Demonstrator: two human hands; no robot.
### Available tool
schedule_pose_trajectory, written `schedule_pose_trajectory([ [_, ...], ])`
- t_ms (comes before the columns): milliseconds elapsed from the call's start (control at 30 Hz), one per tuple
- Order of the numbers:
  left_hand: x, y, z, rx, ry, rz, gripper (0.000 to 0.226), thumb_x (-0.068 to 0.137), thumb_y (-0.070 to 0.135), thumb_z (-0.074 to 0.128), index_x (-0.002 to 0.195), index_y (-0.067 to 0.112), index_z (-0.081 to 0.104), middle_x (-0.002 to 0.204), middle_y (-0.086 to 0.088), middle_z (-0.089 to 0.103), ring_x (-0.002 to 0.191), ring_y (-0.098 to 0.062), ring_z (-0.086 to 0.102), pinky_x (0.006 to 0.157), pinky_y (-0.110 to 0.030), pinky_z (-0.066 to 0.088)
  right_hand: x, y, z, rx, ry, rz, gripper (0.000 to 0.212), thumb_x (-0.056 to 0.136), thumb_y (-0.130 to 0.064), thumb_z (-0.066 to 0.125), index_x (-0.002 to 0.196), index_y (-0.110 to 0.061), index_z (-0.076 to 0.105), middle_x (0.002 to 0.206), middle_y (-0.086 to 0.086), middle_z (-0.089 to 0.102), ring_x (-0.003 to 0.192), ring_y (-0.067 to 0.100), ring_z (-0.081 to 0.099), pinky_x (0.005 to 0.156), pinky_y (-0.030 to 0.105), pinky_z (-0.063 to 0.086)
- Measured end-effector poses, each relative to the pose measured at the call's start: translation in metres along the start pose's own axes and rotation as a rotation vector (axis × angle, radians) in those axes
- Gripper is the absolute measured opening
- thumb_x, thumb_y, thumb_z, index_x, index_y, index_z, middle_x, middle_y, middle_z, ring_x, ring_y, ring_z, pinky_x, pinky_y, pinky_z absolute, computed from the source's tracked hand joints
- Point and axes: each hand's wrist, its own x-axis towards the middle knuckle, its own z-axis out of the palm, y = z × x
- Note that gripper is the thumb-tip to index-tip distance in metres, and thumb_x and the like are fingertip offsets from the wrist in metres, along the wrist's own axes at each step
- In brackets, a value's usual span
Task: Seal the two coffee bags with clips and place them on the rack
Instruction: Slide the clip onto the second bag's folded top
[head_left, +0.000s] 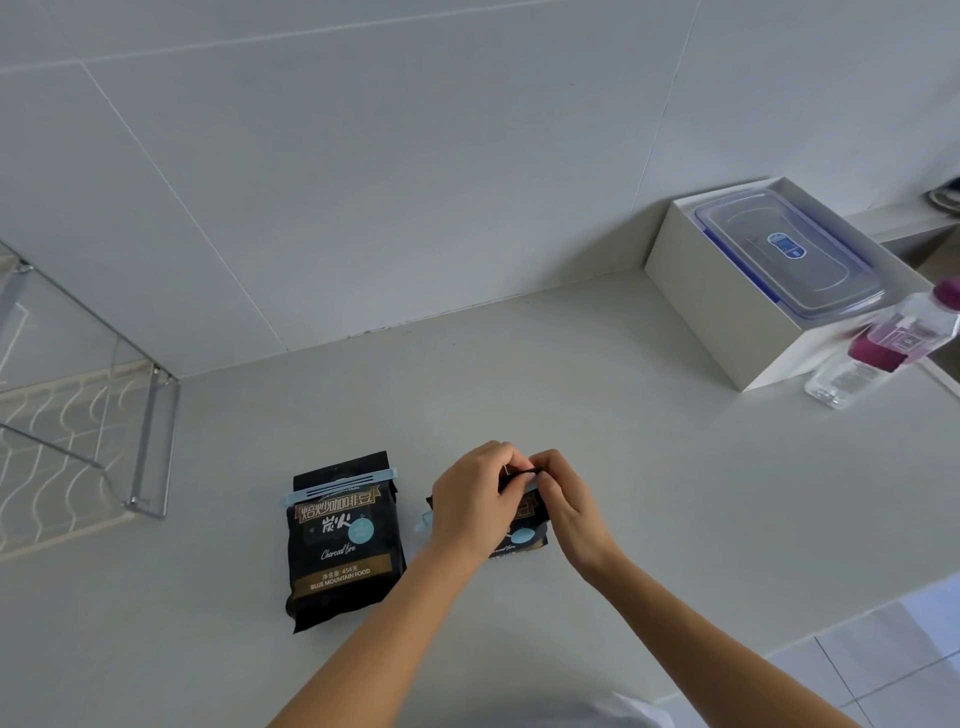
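Observation:
Two black coffee bags lie on the pale counter. The left coffee bag (344, 545) lies flat with a light blue clip (340, 487) clamped across its top. The right coffee bag (522, 530) is mostly covered by my hands. My left hand (470, 499) and my right hand (563, 501) both pinch its folded top, where a second light blue clip (423, 521) runs under my fingers; one end sticks out at the left. The metal rack (150, 441) with a wavy wire shelf stands at the far left.
A white box (737, 322) holding a clear lidded container (784, 254) stands at the back right against the tiled wall. Two plastic bottles (883, 348) stand beside it near the counter's right edge. The counter's front edge drops to a tiled floor at lower right.

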Motion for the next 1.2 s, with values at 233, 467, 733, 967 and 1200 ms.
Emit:
schedule_pose_trajectory([
  [233,-0.004,0.001,-0.001,-0.068,-0.006,0.006,0.002,0.079,0.028,0.068,0.079,0.028,0.065,0.081,0.013,0.068,0.075,-0.002,0.059,0.059,-0.018,0.046,0.003,0.005,-0.007,-0.13,-0.068,-0.074,0.025,0.088,-0.013,0.031,0.094,-0.017,0.055,0.097,0.007,0.057,0.093,0.025,0.053,0.082,0.04,0.045],
  [467,0.026,0.051,-0.044,-0.585,0.138,0.13,0.01,0.079,0.015,0.067,0.071,0.022,0.065,0.066,0.009,0.066,0.062,-0.007,0.062,0.055,-0.023,0.051,-0.006,0.028,-0.019,-0.263,-0.035,-0.063,0.022,0.097,-0.007,0.031,0.105,-0.012,0.051,0.106,0.007,0.052,0.1,0.024,0.049,0.091,0.043,0.044],
  [733,0.025,0.014,-0.032,0.13,-0.335,0.143,0.018,0.08,0.033,0.065,0.096,0.03,0.059,0.09,0.014,0.058,0.086,-0.01,0.057,0.065,-0.022,0.039,0.008,-0.002,-0.018,-0.205,-0.004,-0.059,0.021,0.094,-0.006,0.045,0.097,-0.018,0.062,0.102,0.004,0.056,0.106,0.02,0.05,0.093,0.03,0.04],
  [967,0.011,0.0,-0.016,-0.088,-0.089,-0.008,0.005,0.078,0.028,0.072,0.081,0.025,0.069,0.075,0.014,0.061,0.067,-0.005,0.056,0.057,-0.019,0.044,0.008,-0.008,-0.005,-0.076,-0.036,-0.012,0.02,0.095,-0.004,0.039,0.097,-0.012,0.057,0.104,0.013,0.057,0.105,0.029,0.051,0.094,0.046,0.044],
  [1200,0.003,-0.003,-0.011,-0.143,0.007,0.085,0.01,0.075,0.012,0.074,0.069,0.014,0.067,0.063,0.013,0.05,0.057,-0.004,0.05,0.053,-0.025,0.045,0.006,0.003,0.001,-0.343,-0.047,-0.156,0.022,0.094,-0.025,0.026,0.101,-0.032,0.045,0.095,-0.027,0.047,0.097,0.004,0.043,0.09,0.035,0.038],
])
